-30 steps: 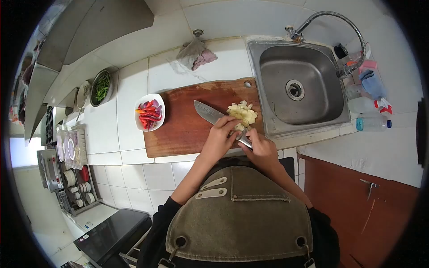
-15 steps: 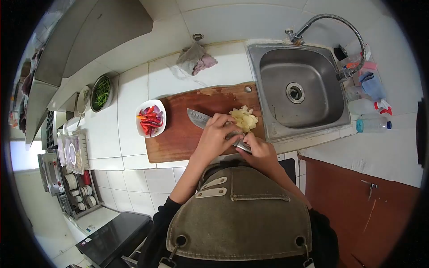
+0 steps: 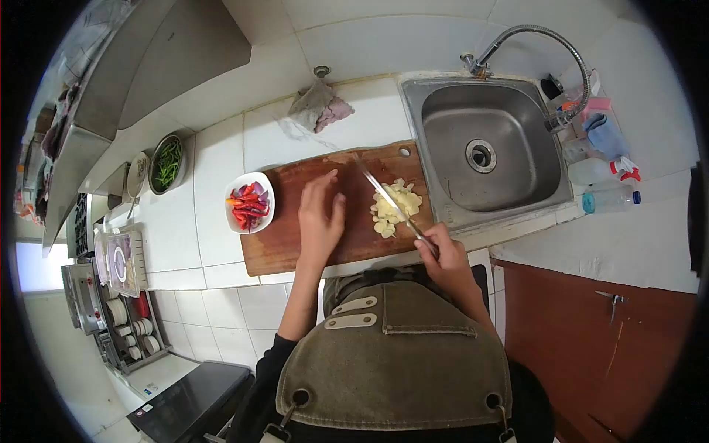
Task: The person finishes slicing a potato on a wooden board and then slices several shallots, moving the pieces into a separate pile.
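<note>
My right hand [image 3: 444,260] is wrapped round the handle of a kitchen knife [image 3: 389,198]. The blade points away from me, edge-on, over a heap of thin pale-yellow slices [image 3: 405,198] that look like garlic. The heap lies on the right part of a wooden cutting board [image 3: 288,249]. Left of the heap, my left hand [image 3: 320,220] hovers over or rests on the board, fingers apart and holding nothing. At the board's left edge is a white square bowl [image 3: 240,179] with red chillies [image 3: 247,214] and purple pieces, perhaps shallots.
A steel sink [image 3: 436,184] with a flexible tap [image 3: 543,28] adjoins the board's right side. Bottles [image 3: 611,199] stand beyond it. A cloth [image 3: 319,107] lies by the wall. Further left is a bowl of green chillies [image 3: 168,164] near a lidded plastic box [image 3: 122,260].
Both hands were together at the knife beside the slices. My left hand has let go and moved left; my right hand has swung the blade to point away over the slices, which are now spread wider.
</note>
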### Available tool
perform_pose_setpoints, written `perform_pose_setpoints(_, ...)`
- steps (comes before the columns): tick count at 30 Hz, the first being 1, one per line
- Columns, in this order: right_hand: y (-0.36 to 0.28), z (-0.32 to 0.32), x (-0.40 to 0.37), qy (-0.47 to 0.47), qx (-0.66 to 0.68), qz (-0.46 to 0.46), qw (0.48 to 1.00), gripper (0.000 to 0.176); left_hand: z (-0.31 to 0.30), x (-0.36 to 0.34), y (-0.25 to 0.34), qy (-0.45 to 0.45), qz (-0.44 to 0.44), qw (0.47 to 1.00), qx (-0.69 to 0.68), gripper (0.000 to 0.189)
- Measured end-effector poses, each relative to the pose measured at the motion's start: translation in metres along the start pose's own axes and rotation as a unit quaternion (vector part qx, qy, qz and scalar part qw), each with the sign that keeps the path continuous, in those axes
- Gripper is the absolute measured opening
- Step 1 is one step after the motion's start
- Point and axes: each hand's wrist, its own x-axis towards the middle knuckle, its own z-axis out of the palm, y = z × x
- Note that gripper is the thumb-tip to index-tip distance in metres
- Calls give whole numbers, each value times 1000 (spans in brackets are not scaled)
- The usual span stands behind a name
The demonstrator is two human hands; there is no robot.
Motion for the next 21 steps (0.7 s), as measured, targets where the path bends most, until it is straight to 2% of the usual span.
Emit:
perform_pose_setpoints(1,3,-3,-1,20,8,39,999,19,1,-6,0,-62,-31,998,-14,63)
perform_pose_setpoints(2,11,-3,-1,34,23,73,997,17,4,-15,-1,-123,21,992,32,89)
perform_pose_setpoints(3,18,-3,-3,35,21,74,996,17,5,-20,3,-124,22,992,30,89)
perform_pose_setpoints(5,29,-2,-5,83,-16,70,994,18,8,-27,14,-226,15,973,48,98)
perform_pose_setpoints(6,33,0,-7,83,-16,71,994,18,12,-29,12,-237,15,970,56,101)
perform_pose_setpoints(10,39,9,-16,110,-38,41,992,17,29,-26,1,-210,12,977,28,98)
perform_pose_setpoints(15,33,14,-20,85,-39,20,995,17,57,-20,-12,-161,14,987,-21,75)
perform_pose_setpoints(17,32,19,-18,98,-22,-20,995,18,62,-16,-16,-148,12,989,-18,72)
perform_pose_setpoints(18,31,19,-16,97,-23,-21,995,18,63,-13,-16,-136,10,991,-14,69)
perform_pose_setpoints(20,27,18,-12,65,-1,51,997,18,62,-9,-15,-123,17,992,-16,65)
perform_pose_setpoints(21,27,18,-11,62,-2,49,997,18,59,-7,-12,-110,24,993,-16,61)
